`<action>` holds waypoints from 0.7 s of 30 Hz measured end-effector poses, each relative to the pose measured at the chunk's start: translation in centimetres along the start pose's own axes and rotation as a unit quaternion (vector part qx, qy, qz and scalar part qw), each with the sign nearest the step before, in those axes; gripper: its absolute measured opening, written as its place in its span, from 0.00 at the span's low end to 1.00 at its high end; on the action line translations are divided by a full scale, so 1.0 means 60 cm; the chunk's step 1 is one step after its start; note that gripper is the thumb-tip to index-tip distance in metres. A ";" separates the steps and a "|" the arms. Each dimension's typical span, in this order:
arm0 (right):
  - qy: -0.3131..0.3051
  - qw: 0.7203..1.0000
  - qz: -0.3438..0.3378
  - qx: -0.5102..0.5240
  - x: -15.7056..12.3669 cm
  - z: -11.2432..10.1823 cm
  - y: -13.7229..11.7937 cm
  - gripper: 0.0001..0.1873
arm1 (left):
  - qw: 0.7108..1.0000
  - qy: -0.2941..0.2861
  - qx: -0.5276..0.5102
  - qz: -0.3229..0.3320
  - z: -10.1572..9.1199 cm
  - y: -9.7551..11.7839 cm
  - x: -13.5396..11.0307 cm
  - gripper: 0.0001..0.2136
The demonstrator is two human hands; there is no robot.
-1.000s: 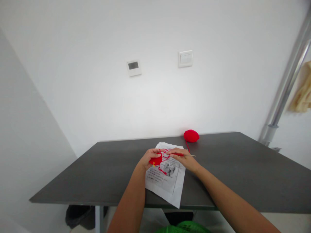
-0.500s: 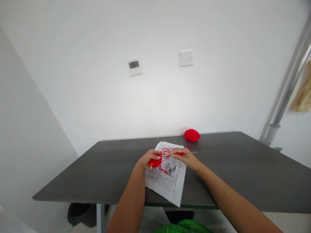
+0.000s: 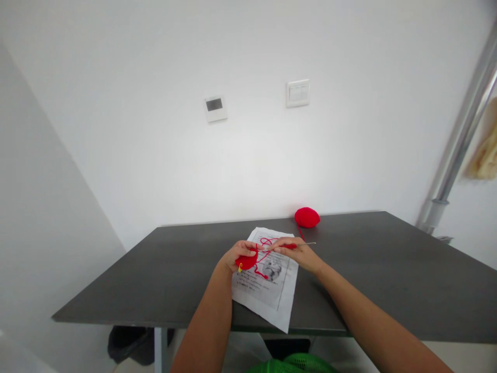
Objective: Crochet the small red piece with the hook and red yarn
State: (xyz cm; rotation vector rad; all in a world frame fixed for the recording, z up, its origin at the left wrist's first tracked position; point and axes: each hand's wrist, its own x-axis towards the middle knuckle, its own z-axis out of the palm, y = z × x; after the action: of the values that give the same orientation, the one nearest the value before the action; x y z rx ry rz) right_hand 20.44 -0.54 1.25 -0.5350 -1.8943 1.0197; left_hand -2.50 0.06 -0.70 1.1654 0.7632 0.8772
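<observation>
My left hand (image 3: 237, 254) is closed on a red crochet piece (image 3: 247, 261), with a yellow stitch marker (image 3: 239, 267) hanging at its lower edge. A short red yarn tail (image 3: 261, 272) dangles beside the piece. In my right hand (image 3: 297, 249) is a crochet hook (image 3: 288, 246) with a red handle; one metal end points right, and the other reaches left to the crochet piece. Whether that tip sits inside a stitch is too small to tell. Loose red yarn loops between the hands. Under them lies a printed sheet (image 3: 267, 298) with a picture and text.
A red yarn ball (image 3: 307, 217) rests at the back of the dark table (image 3: 186, 274), against the white wall, its strand running toward my hands. Below the table's left part stands a black-lined bin (image 3: 132, 342).
My right hand and the hook have shifted very slightly, the hook's left end now showing nearer the crochet piece. The crochet piece has tilted a little in my left hand.
</observation>
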 end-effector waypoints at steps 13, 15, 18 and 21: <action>0.035 0.994 0.051 0.086 0.000 0.003 0.010 0.10 | 0.999 0.032 0.004 -0.028 0.013 0.001 0.003 0.13; 0.035 0.993 0.053 0.096 0.000 0.004 0.009 0.10 | 0.999 0.034 0.005 -0.026 0.014 0.002 0.003 0.12; 0.039 0.992 0.054 0.110 0.000 0.004 0.011 0.10 | 0.999 0.034 0.004 -0.025 0.015 0.002 0.003 0.12; 0.043 0.988 0.058 0.136 0.000 0.006 0.014 0.09 | 0.999 0.032 0.008 -0.026 0.016 0.001 0.003 0.12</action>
State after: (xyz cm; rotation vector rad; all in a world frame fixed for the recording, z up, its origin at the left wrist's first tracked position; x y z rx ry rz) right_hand 20.12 -0.22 0.47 -0.5250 -1.6298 1.2878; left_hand -1.62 -0.17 -0.41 1.1303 0.8500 0.8709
